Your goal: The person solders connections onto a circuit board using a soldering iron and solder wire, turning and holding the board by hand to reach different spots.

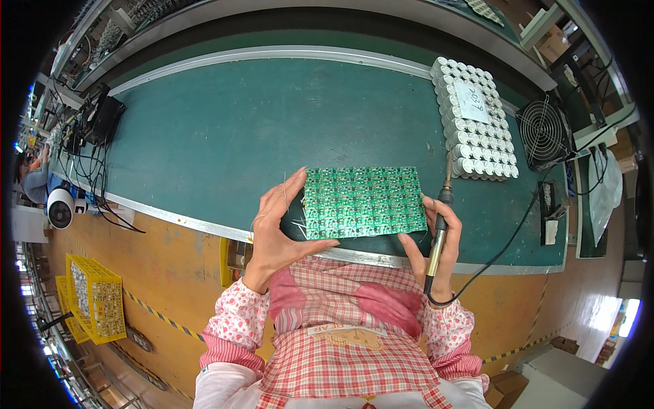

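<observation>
A green circuit board panel, covered with rows of small parts, is held nearly level at the front edge of the bench. My left hand grips its left side, thumb along the lower left corner and fingers up the left edge. A thin wire runs by those fingers. My right hand closes on the panel's lower right corner and also carries a soldering iron, tip pointing away from me, cord looping down to the right. Several thin pale wire ends show beside the panel's left edge.
The green bench top has a metal rim. A block of white cylinders with a paper slip stands at back right, next to a black fan. A narrow holder lies far right. Black cables hang left; yellow crates stand on the floor.
</observation>
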A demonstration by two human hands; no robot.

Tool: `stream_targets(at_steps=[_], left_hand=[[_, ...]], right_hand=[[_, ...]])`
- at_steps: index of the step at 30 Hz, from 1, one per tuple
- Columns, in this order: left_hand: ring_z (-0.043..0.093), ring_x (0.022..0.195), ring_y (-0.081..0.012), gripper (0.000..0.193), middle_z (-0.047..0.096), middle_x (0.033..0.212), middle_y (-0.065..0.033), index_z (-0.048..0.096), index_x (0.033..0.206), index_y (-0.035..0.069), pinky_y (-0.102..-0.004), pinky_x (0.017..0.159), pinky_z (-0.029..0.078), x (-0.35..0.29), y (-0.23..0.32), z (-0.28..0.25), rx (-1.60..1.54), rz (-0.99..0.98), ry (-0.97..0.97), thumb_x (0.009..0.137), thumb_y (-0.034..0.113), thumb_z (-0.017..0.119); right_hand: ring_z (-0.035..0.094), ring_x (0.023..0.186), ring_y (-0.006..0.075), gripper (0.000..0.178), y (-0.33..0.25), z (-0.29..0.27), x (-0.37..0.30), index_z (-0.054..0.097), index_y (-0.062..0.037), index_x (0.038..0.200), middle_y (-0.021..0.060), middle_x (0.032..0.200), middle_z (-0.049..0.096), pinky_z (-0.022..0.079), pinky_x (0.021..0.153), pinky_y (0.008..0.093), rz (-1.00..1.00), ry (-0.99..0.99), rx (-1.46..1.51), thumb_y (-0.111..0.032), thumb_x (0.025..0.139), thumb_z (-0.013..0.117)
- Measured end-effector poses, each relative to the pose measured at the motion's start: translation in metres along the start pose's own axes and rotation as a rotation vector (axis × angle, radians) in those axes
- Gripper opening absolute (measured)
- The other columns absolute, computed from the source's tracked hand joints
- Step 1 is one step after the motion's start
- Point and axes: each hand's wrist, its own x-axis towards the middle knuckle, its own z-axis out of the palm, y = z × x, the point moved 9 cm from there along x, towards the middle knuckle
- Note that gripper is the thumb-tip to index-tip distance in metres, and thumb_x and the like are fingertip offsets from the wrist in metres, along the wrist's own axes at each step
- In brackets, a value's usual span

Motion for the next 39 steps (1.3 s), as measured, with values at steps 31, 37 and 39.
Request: stream_targets(at_steps=[31,37,39], left_hand=[[0.052,0.132,-0.0305,0.108,0.055,0.144,-0.0129,0.053,0.142,0.005,-0.0418,0.113,0.037,-0.001,0.001,0.001,-0.011,-0.009,-0.023,0.047,0.027,0.097],[0.055,0.13,-0.0275,0.105,0.057,0.142,-0.0134,0.053,0.142,0.004,-0.0429,0.111,0.037,0.0,0.004,0.001,0.016,0.014,-0.016,0.051,0.033,0.097],[0.055,0.129,-0.0272,0.105,0.057,0.141,-0.0134,0.053,0.142,0.004,-0.043,0.111,0.037,0.0,0.004,0.001,0.02,0.011,-0.016,0.052,0.034,0.097]], right_hand=[[0.049,0.133,0.0317,0.069,-0.008,0.0,0.003,0.035,0.0,0.141,0.0221,0.141,0.047,0.038,0.114,0.0426,-0.027,-0.083,-0.061,0.0,0.084,0.074],[0.054,0.125,0.0297,0.066,-0.009,-0.003,0.005,0.043,0.0008,0.135,0.0193,0.133,0.053,0.044,0.107,0.0403,-0.001,-0.014,-0.064,-0.003,0.08,0.079],[0.054,0.125,0.0298,0.066,-0.009,-0.003,0.006,0.043,0.0009,0.136,0.0194,0.133,0.053,0.044,0.108,0.0402,0.0,-0.013,-0.059,-0.003,0.08,0.079]])
